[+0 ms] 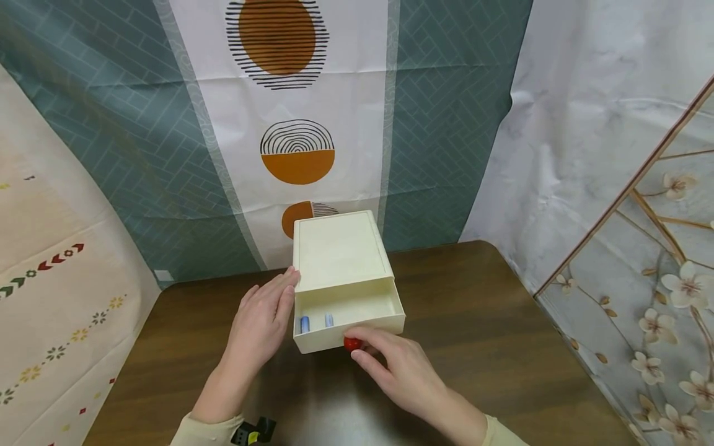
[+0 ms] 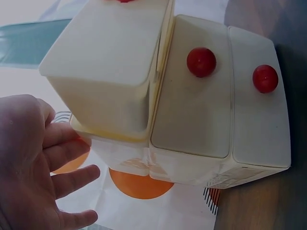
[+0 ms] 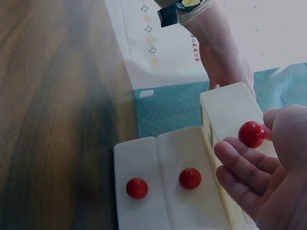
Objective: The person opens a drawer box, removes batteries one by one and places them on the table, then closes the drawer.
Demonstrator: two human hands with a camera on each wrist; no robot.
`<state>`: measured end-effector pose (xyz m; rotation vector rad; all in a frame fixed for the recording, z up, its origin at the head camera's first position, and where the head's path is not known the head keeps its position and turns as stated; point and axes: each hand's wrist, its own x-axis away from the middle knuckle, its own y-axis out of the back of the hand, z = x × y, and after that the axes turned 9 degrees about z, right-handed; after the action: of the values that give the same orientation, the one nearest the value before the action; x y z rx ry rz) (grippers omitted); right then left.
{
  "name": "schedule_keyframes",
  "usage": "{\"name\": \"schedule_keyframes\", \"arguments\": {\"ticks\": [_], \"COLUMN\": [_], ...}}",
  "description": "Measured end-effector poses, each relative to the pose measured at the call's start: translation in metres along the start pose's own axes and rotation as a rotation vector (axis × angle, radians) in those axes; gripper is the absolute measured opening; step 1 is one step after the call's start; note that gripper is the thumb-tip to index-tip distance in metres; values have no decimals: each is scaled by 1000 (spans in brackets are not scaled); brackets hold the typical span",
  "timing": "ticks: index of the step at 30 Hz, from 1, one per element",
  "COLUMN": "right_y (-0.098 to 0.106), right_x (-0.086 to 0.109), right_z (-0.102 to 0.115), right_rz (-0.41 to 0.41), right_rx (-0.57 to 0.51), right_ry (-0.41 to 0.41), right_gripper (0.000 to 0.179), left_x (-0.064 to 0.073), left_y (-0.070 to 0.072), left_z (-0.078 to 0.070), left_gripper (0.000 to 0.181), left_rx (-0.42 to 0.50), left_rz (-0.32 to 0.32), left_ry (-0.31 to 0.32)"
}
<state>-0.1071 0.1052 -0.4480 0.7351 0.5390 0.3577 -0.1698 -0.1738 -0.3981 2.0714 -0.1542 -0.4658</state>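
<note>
A cream drawer cabinet [image 1: 341,251] stands on the table with its top drawer [image 1: 385,323] pulled out. Inside that drawer lie a small blue cylinder [image 1: 304,324] and a second, paler blue piece [image 1: 329,320]; their kind is too small to tell. My right hand [image 1: 398,368] pinches the drawer's round red knob [image 3: 251,134] between thumb and index finger. Against the cabinet's left side, my left hand [image 1: 262,316] rests with fingers extended. Below the top drawer, two closed drawers carry a middle red knob [image 2: 201,62] and a lower red knob [image 2: 265,79].
The dark wooden table [image 1: 474,322] spreads to both sides of the cabinet. Behind it hangs a patterned cloth [image 1: 346,124], close to the cabinet's back. A floral cloth [image 1: 658,322] hangs on the right, a cream embroidered one [image 1: 50,279] on the left.
</note>
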Motion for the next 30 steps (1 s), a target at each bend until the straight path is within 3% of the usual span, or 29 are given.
{"name": "schedule_keyframes", "arguments": {"ticks": [30], "right_y": [2], "right_x": [17], "right_z": [7], "right_rz": [41], "right_rx": [-10], "right_ry": [-7], "right_gripper": [30], "left_x": [1], "left_y": [2], "left_z": [4], "left_gripper": [47], "left_rx": [20], "left_rz": [50], "left_ry": [4]}}
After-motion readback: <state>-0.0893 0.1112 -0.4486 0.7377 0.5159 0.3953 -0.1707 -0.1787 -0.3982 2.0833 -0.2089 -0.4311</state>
